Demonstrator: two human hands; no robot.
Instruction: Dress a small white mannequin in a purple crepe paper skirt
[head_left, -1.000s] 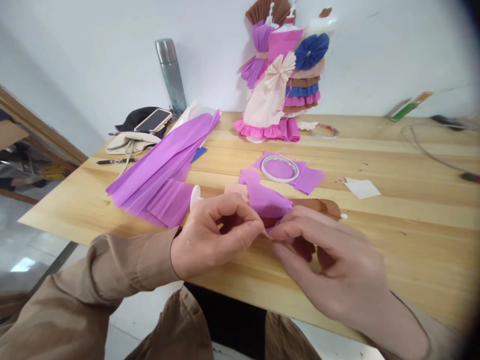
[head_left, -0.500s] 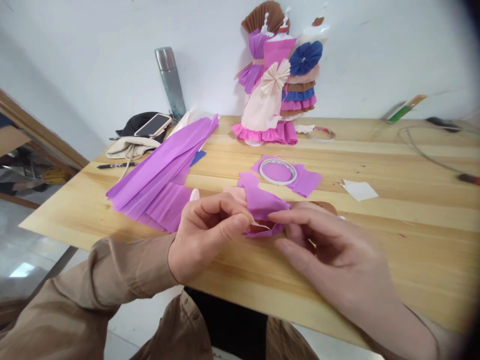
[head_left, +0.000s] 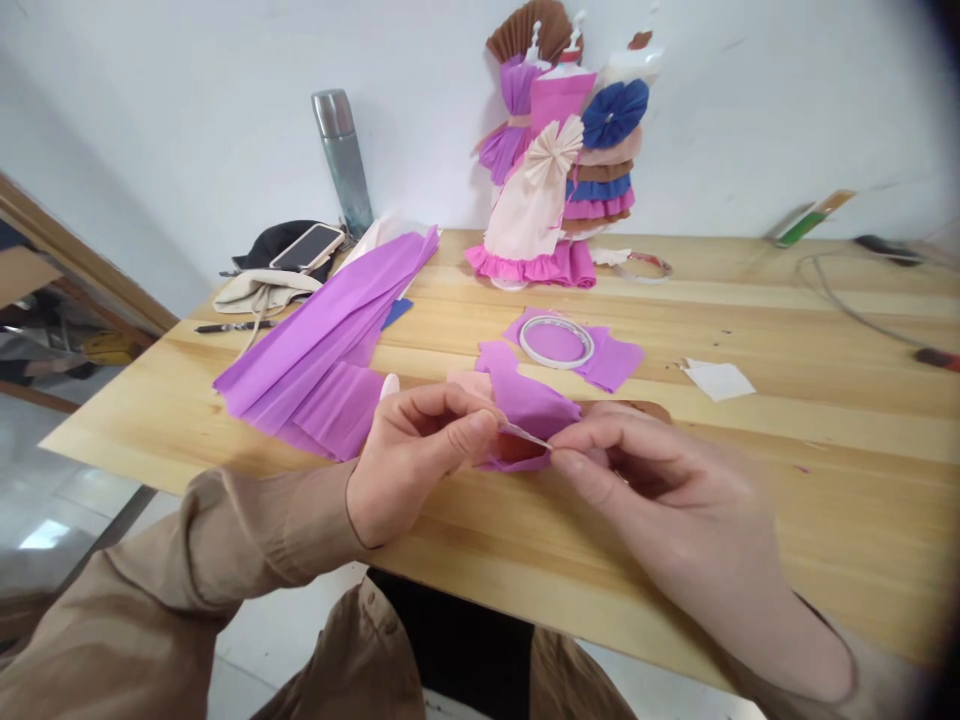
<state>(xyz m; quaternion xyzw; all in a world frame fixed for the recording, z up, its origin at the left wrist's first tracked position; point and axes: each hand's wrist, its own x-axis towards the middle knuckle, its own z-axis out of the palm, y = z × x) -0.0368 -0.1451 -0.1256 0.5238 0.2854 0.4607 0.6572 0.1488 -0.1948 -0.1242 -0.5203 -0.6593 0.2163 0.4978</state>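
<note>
My left hand (head_left: 420, 450) pinches a small piece of purple crepe paper (head_left: 525, 405) near the table's front edge. My right hand (head_left: 660, 490) pinches a thin pale strip (head_left: 525, 434) that stretches from the left fingers to the right ones, over the purple piece. A brown paper piece (head_left: 651, 408) peeks out behind my right hand, and a pale pink scrap (head_left: 471, 383) lies behind the left fingers. Both hands are closed in a pinch.
A long purple crepe sheet (head_left: 330, 330) lies at the left. A tape ring (head_left: 556, 342) sits on purple scraps. Paper-dressed figures (head_left: 559, 160), a steel flask (head_left: 343, 160), a phone (head_left: 307, 247) on bags, a pen (head_left: 234, 326), a white scrap (head_left: 716, 380) and cables (head_left: 862, 290) stand further back.
My right hand opened briefly, then pinched again, and now draws a thin pale strip out to the right from the left fingers. The left hand keeps hold of the purple piece.
</note>
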